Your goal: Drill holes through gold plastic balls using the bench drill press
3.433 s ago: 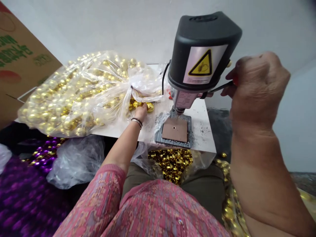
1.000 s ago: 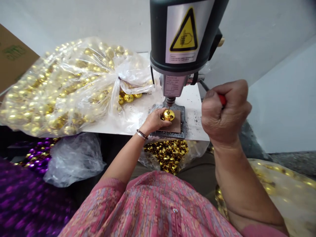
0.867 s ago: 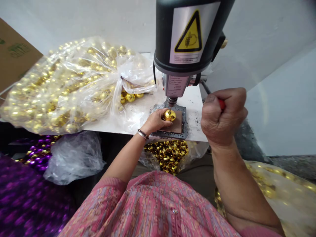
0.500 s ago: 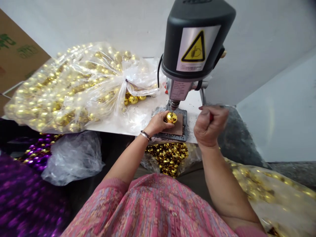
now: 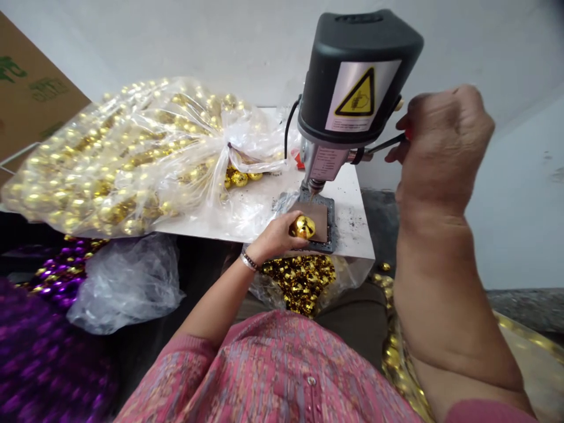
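1. One gold ball (image 5: 305,226) is pinched between thumb and fingers of the left hand (image 5: 278,236), over the brown pad (image 5: 321,220), at seven o'clock from the drill chuck (image 5: 315,185).
2. The right hand (image 5: 445,153), at two o'clock from the ball, curls around the red-ended lever (image 5: 388,143) of the drill press (image 5: 356,111).
3. A clear bag (image 5: 118,170) of similar balls lies at ten o'clock from the left hand, on the white surface (image 5: 359,238).

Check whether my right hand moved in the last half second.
Yes. Your right hand went up: from level with the drill base to beside the motor.
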Tool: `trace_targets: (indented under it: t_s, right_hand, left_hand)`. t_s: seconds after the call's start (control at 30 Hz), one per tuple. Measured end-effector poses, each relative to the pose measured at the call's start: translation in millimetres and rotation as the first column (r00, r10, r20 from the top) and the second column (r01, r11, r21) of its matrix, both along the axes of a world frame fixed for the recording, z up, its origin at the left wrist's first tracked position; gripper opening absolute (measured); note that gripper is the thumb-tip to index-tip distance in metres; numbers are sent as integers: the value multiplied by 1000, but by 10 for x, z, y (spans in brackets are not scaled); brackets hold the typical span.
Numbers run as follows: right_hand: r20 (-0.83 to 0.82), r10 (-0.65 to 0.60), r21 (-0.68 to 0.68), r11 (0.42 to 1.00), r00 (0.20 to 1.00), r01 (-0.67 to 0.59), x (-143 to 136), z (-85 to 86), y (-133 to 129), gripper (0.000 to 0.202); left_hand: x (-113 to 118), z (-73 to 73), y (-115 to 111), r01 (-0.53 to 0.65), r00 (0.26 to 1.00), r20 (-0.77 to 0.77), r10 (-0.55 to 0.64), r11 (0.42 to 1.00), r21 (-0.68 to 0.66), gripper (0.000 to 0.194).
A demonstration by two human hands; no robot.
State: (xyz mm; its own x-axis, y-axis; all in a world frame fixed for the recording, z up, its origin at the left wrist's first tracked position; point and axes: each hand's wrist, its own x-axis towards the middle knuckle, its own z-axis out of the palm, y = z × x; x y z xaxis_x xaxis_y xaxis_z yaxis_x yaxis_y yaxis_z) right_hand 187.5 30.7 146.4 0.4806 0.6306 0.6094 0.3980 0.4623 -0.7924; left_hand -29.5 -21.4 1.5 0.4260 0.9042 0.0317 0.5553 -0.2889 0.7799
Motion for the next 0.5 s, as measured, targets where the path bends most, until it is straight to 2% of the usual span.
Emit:
trace_targets:
  t_s: [0.1, 0.17, 0.23, 0.3, 0.4, 0.5]
  right_hand:
    - [-85, 47, -30, 998, 995, -50, -65, 33, -115, 27]
    - [-97, 53, -36, 998, 994, -57, -90, 48, -193, 25]
    - [-105, 66, -32, 997, 992, -70, -106, 62, -246, 23]
    - [-123, 71, -29, 997, 990, -75, -120, 72, -278, 24]
    - [-130, 61, -30, 997, 990, -65, -131, 61, -313, 26]
    - [-73, 56, -9, 998, 996, -57, -115, 7, -349, 20]
  left_hand:
    - [-152, 14, -135, 156, 988, 30, -154, 984, -81, 68]
    - [-259, 20, -115, 128, 991, 45, -124, 987, -93, 73]
    - [-387, 26, 34, -35, 998, 41, 37, 998, -51, 60]
    - [-545, 34, 305, -271, 962, 28, 271, 962, 7, 44]
    - [-805, 47, 824, -573, 815, -48, 578, 815, 83, 31]
    - [-1003, 39, 1250, -721, 671, -133, 730, 683, 112, 25]
